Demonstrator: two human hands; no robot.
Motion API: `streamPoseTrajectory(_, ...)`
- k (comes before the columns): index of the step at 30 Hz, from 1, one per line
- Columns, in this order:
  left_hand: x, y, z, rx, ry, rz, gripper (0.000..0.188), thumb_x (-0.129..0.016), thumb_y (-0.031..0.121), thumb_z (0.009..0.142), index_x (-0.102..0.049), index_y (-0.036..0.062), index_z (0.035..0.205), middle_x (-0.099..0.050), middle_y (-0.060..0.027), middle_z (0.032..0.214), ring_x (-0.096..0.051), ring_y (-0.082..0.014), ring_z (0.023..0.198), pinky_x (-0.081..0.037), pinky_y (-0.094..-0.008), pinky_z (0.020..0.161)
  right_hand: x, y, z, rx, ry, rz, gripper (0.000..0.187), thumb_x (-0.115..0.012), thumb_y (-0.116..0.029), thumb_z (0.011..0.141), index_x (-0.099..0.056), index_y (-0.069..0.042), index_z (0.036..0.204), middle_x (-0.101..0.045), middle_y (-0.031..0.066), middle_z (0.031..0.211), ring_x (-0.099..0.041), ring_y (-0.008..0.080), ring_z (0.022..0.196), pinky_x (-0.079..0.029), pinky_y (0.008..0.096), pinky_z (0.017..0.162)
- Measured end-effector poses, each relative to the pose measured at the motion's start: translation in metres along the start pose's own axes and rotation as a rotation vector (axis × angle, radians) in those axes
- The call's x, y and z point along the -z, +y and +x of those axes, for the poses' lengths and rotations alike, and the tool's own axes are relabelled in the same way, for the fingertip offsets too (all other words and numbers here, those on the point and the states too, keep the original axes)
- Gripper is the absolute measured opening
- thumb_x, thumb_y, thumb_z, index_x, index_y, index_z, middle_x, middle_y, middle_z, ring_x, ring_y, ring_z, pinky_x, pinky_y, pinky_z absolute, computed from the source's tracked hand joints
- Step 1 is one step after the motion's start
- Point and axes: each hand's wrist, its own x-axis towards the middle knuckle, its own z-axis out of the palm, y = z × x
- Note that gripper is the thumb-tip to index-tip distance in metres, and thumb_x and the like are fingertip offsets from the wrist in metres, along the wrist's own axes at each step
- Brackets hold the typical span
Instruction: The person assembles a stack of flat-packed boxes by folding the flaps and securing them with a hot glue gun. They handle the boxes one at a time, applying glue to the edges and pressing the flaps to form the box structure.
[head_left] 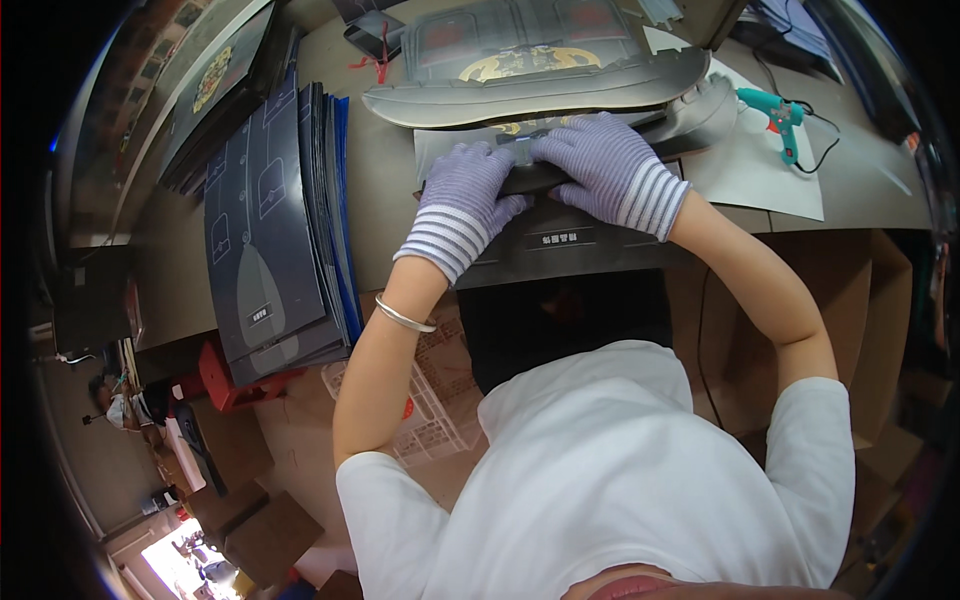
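Observation:
Both my hands wear purple-and-white striped gloves. My left hand [467,197] grips the left part of a dark printed cardboard piece [540,240], fingers bent over it and thumb along a raised fold. From the right, my right hand [608,168] pinches the same fold, its thumb on the near side. The fingertips are partly hidden. Just beyond them lies a large grey cardboard piece [540,95] with a curved edge and a gold pattern. The near part of the dark cardboard reaches the table's front edge.
A teal glue gun [780,122] with a black cord lies on white paper [755,180] at the right. Many dark printed cardboard panels [262,215] are stacked at the left. A phone [374,34] and red string [381,70] lie farther back. Cardboard boxes [800,320] stand below right.

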Motion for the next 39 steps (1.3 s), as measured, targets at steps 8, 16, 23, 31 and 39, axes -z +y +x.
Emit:
streamPoseTrajectory(8, -0.002, -0.008, -0.020, -0.012, 0.433, -0.072, 0.054, -0.083, 0.029, 0.069, -0.059, 0.0027, 0.110, -0.061, -0.0170, 0.102, -0.057, -0.0340, 0.102, -0.045, -0.0422, 0.092, -0.003, 0.003, 0.003, 0.020, -0.014, 0.074, 0.038, -0.071, -0.028, 0.081, -0.062, -0.012, 0.115, -0.065, 0.0091, 0.106, -0.061, 0.0294, 0.102, -0.048, 0.0423, 0.090)
streamPoseTrajectory(16, -0.013, -0.025, -0.040, -0.075, 0.385, -0.079, 0.044, -0.082, 0.025, 0.068, -0.063, 0.0035, 0.101, -0.061, -0.0142, 0.098, -0.056, -0.0328, 0.095, -0.044, -0.0431, 0.084, -0.007, 0.004, 0.002, 0.063, -0.019, 0.020, 0.040, -0.069, -0.030, 0.084, -0.059, -0.019, 0.121, -0.064, 0.0062, 0.107, -0.061, 0.0268, 0.105, -0.048, 0.0429, 0.091)
streamPoseTrajectory(23, -0.008, -0.033, -0.030, 0.055, 0.194, -0.205, 0.037, -0.081, 0.024, 0.070, -0.065, 0.0052, 0.097, -0.063, -0.0127, 0.096, -0.057, -0.0328, 0.097, -0.047, -0.0436, 0.085, -0.007, -0.021, 0.014, 0.065, -0.012, -0.064, 0.046, -0.071, -0.031, 0.081, -0.057, -0.014, 0.122, -0.065, 0.0089, 0.107, -0.063, 0.0292, 0.101, -0.051, 0.0413, 0.087)
streamPoseTrajectory(31, 0.005, -0.032, -0.044, -0.056, 0.563, 0.075, 0.050, -0.085, 0.028, 0.064, -0.062, 0.0023, 0.101, -0.061, -0.0146, 0.104, -0.056, -0.0326, 0.100, -0.046, -0.0422, 0.088, -0.013, -0.018, 0.020, 0.020, -0.062, 0.060, 0.043, -0.064, -0.034, 0.088, -0.056, -0.013, 0.125, -0.065, 0.0111, 0.111, -0.064, 0.0296, 0.102, -0.051, 0.0413, 0.090)
streamPoseTrajectory(39, -0.010, -0.053, -0.043, -0.135, 0.378, 0.043, 0.045, -0.083, 0.027, 0.067, -0.063, 0.0020, 0.098, -0.061, -0.0132, 0.094, -0.056, -0.0322, 0.093, -0.046, -0.0420, 0.086, -0.016, -0.020, 0.023, 0.075, -0.073, 0.027, 0.042, -0.065, -0.031, 0.088, -0.057, -0.010, 0.124, -0.065, 0.0123, 0.110, -0.064, 0.0305, 0.101, -0.053, 0.0403, 0.088)
